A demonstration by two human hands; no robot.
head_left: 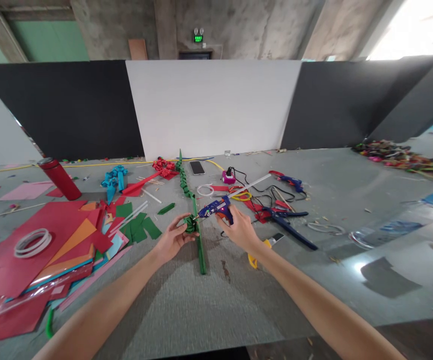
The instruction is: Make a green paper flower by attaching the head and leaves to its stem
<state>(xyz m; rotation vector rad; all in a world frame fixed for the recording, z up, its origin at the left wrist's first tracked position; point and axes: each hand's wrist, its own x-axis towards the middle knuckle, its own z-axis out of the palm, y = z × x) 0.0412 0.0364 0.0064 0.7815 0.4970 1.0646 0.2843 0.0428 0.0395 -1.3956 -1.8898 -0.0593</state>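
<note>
My left hand [175, 237] is closed around a small folded green paper piece [190, 224] at the middle of the table. A blue hot glue gun [216, 207] is in my right hand [241, 227], its nozzle pointing left at the green piece; whether the tip touches it I cannot tell. A clear glue stick [252, 185] sticks out of the back of the gun. Under the left hand's work runs a green paper stem [201, 255], and beyond it stretches a twisted green paper strand [184, 180].
Coloured paper sheets [66, 225], with a tape roll [32, 243] on top, cover the left side near a red bottle [59, 178]. Green paper squares [137, 227] lie left of my hand. To the right are pliers [291, 227], a yellow cutter [253, 261] and cables; a phone [197, 168] lies behind.
</note>
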